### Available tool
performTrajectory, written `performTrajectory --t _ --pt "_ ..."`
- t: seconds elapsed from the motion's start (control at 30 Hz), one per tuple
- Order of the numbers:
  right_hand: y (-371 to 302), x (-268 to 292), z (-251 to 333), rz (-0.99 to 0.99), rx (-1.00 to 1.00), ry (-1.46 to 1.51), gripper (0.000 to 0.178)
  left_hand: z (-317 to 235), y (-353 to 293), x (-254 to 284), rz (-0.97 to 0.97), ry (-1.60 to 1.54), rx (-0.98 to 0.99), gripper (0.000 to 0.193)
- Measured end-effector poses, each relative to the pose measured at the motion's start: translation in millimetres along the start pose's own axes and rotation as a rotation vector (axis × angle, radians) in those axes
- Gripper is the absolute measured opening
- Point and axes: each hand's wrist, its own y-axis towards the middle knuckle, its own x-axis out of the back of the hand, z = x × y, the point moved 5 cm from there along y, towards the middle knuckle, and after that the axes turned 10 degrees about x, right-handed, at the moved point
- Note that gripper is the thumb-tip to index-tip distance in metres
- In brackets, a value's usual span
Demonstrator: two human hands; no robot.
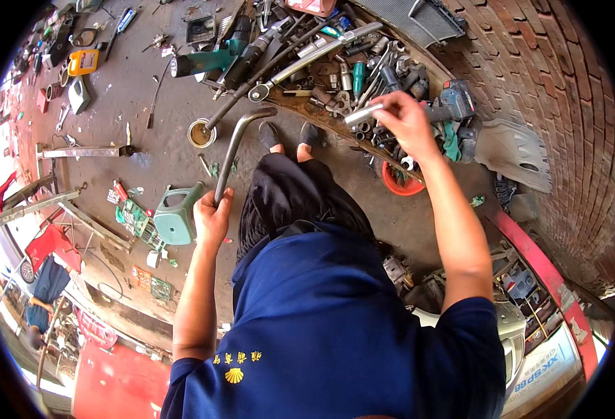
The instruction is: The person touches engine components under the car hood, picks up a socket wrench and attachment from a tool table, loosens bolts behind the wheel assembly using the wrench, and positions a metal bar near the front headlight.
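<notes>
My left hand (212, 218) is closed around the lower end of a bent metal bar (232, 150), which rises from the fist and curves to the right at its top. Over the tool-covered bench, my right hand (407, 124) grips a shiny silver long socket (363, 115) by one end, its other end pointing left. The socket and bar are apart. Beneath and beyond the right hand lie loose sockets, wrenches and a green-handled screwdriver (358, 78). A cordless impact wrench (453, 103) rests just right of that hand. A long silver ratchet-headed wrench (314, 61) lies across the bench.
A teal power tool (210, 59) lies at the bench's left end. On the floor stand a small round can (202, 133), a green stool (175, 222), a red bucket (400, 183) and a yellow jug (84, 63). A brick wall (552, 77) borders the right. Another person (40, 304) is far left.
</notes>
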Motion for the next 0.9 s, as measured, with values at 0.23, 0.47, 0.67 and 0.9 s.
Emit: performTrajectory --t 0.23,0.47,0.67,0.9 --pt "-32.8 -25.5 82.5 -0.179 0.269 0.379 0.049 -60.9 -0.9 -9.9 0.077 -0.046 -0.075 0.043" --pt "-42.0 -55.4 111.2 -0.135 0.409 0.3 0.042 -128.3 -8.9 -23.0 0.171 -0.15 -0.151 0.032" --pt "-48.5 -102.4 116.6 -0.126 0.446 0.353 0.043 -215.1 -32.2 -57.0 0.513 -0.42 -0.285 0.037" --pt "-45.0 -114.2 119.6 -0.176 0.363 0.395 0.038 -219.2 -25.2 -62.8 0.621 -0.503 -0.298 0.035"
